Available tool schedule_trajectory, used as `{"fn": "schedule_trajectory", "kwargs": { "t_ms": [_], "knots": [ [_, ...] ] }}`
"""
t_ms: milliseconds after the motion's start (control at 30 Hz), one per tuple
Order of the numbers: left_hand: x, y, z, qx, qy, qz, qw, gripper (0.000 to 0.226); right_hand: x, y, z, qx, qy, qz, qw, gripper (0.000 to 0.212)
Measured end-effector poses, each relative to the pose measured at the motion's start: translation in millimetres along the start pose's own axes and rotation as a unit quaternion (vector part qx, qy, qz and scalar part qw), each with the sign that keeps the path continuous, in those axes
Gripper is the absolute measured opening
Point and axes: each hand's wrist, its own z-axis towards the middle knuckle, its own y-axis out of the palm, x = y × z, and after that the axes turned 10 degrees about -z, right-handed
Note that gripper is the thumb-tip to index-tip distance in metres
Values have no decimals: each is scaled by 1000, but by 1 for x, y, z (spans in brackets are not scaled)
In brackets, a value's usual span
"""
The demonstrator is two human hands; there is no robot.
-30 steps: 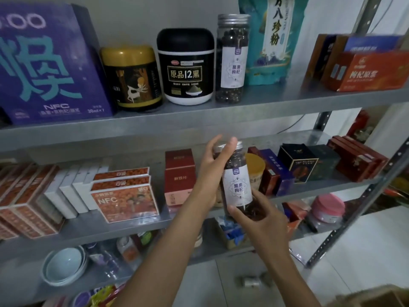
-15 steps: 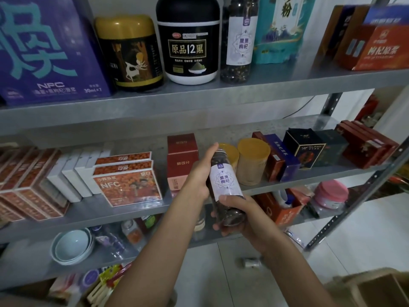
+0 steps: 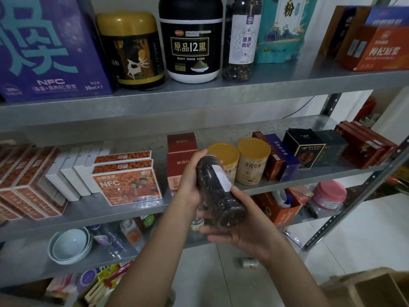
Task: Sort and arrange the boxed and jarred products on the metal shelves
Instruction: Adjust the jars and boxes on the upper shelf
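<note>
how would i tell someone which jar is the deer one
Look at the top metal shelf. Between the big purple box and the black tub stands a squat dark jar. Unlike them, it has a gold domed lid and a white deer picture.

**Dim shelves, brighter toward the right**

We see soft, dull indoor light with no hard shadows. The white floor at the right is the brightest part, so the light seems to arrive from that side. The upper shelf throws shade over the back of the middle shelf. A faint sheen sits on the black tub. The dark jar shows a washed-out, smeared label. Shelf lines bow toward the edges, and the cardboard box in the lower corner is blurred.
</note>
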Motion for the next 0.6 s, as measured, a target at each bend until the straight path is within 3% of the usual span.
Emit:
{"fn": "schedule_trajectory", "kwargs": {
  "t_ms": [133,233,333,400,467,533,600],
  "knots": [
    [7,-6,5,192,96,104,971,37,0,3,-2,186,-46,-187,964,58],
    [3,-10,7,228,133,116,958,32,9,9,1,257,-66,-242,933,35],
    [0,-17,3,141,83,17,986,40,11,13,4,268,-63,-187,943,15],
    [-5,-22,-1,33,47,-122,991,52,11,13,6,250,-52,-100,962,26],
    [-10,-27,-2,-25,30,-199,979,46,12,13,7,221,-50,-29,974,40],
    [-10,-27,-4,-32,28,-205,978,38,14,12,5,173,-40,10,984,53],
    [-6,-25,-4,-4,20,-181,983,42,15,11,4,125,-20,-21,992,62]
  ]
}}
